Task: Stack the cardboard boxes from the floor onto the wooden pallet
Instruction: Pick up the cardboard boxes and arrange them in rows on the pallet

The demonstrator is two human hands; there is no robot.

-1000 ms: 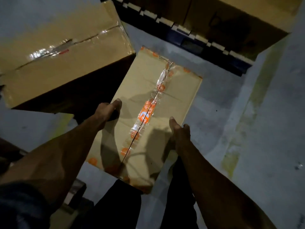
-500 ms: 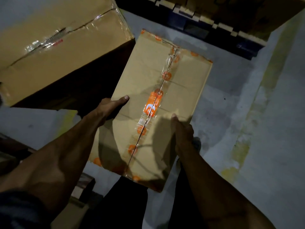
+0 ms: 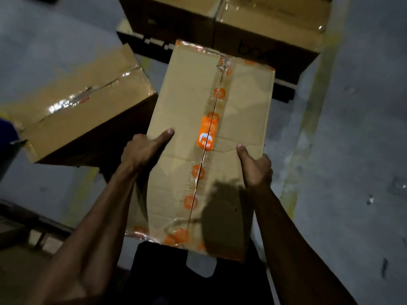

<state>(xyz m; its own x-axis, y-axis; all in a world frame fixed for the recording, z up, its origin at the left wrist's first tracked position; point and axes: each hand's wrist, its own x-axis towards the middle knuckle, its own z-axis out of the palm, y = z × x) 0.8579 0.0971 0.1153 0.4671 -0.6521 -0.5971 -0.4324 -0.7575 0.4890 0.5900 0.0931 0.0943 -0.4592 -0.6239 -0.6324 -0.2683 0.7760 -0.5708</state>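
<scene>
Cardboard boxes are split between three places at this moment, which puts the job somewhere in its middle, as far as can be judged. One long box (image 3: 211, 146), sealed down its centre seam with clear tape printed in orange logos, is off the floor (image 3: 356, 133) and carried in both hands in front of the person's body, its far end pointing toward the pallet. The left hand (image 3: 141, 150) grips the left long edge, thumb flat on the top face and fingers curled out of sight below. The right hand (image 3: 255, 168) grips the right long edge the same way, thumb on top, fingers hidden underneath.

Ahead, the wooden pallet (image 3: 141, 39) shows its pale slats and dark gaps, and at least two big boxes (image 3: 271, 25) already sit on it side by side, so part of the stacking looks done. How much free room remains on the pallet cannot be told, since the view cuts it off.

To the left, another box (image 3: 83, 104), taped across its top with glossy tape, rests on the grey floor beside the carried one; it most likely waits its turn. Whether more boxes lie elsewhere on the floor is not visible.

What remains, then: set the carried box onto the pallet or atop the boxes there, then fetch the one on the left.
</scene>
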